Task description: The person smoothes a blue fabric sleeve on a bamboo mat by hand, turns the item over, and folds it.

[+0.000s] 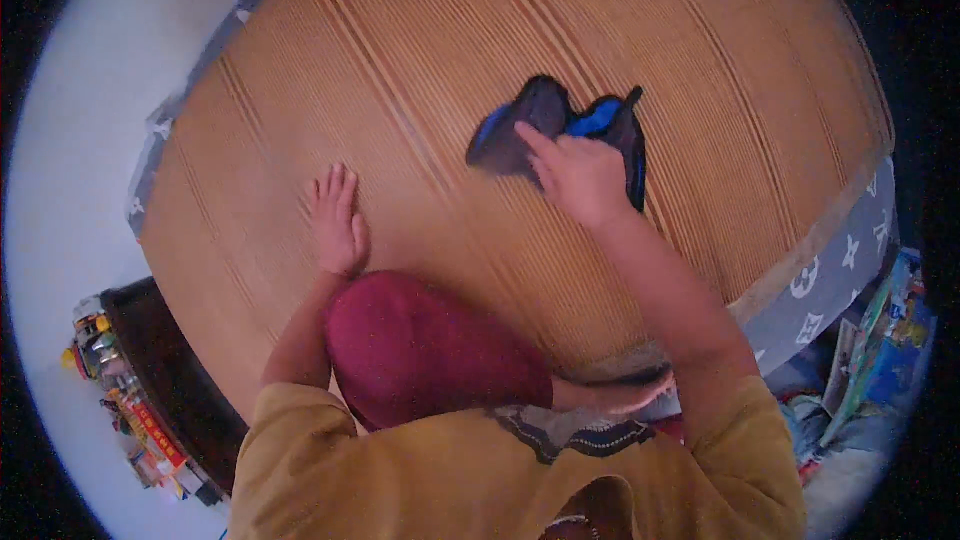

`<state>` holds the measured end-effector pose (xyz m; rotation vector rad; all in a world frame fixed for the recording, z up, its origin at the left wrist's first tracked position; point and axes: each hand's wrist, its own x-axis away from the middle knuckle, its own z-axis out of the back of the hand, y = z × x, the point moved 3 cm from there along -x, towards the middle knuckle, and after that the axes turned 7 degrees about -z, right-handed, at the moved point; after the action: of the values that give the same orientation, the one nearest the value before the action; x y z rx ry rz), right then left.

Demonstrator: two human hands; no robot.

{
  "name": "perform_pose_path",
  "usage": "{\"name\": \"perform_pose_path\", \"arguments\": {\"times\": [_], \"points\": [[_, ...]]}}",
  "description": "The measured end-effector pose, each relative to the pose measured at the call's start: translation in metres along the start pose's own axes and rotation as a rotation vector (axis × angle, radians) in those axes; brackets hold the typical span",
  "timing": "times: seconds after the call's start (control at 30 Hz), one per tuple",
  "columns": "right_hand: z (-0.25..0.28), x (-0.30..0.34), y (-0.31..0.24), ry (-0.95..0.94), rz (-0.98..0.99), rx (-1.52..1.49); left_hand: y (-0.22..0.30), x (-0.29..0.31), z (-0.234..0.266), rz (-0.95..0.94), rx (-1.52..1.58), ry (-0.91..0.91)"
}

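A limp, dark grey fabric piece (543, 105) with bright blue inner patches, black edging and a short black strap end lies crumpled on the striped woven mat (430, 50); its exact kind I cannot make out. My right hand (585, 175) rests over its near side, index finger stretched across the grey cloth and a lower digit apart from it. The remaining fingers are curled and partly hidden, and part of the fabric is blurred. To the left, my left hand (338, 220) lies flat on the mat with its fingers extended, holding nothing.
My bent knee in maroon cloth (420, 350) rests at the mat's near edge. Grey patterned bedding (800, 310) hangs along the right side. A dark cabinet (165, 360) with small packages (140, 420) stands at lower left. Colourful items (880, 340) are stacked at right.
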<state>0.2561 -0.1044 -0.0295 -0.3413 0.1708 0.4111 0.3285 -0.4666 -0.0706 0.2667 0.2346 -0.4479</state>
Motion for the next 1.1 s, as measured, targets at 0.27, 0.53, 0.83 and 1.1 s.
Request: {"name": "perform_pose_path", "arguments": {"times": [0.27, 0.53, 0.83, 1.1], "points": [[-0.011, -0.013, 0.012, 0.080, -0.005, -0.077, -0.003, 0.001, 0.008, 0.056, 0.026, -0.062], [-0.014, -0.012, 0.008, 0.163, -0.052, -0.031, -0.009, -0.002, 0.005, -0.011, -0.005, -0.100], [-0.007, 0.003, -0.016, -0.018, -0.288, 0.049, -0.015, -0.009, 0.009, -0.180, -0.013, -0.010], [0.012, 0.205, -0.117, -0.220, -0.531, 0.037, 0.005, -0.006, 0.019, -0.070, -0.007, -0.063]]}}
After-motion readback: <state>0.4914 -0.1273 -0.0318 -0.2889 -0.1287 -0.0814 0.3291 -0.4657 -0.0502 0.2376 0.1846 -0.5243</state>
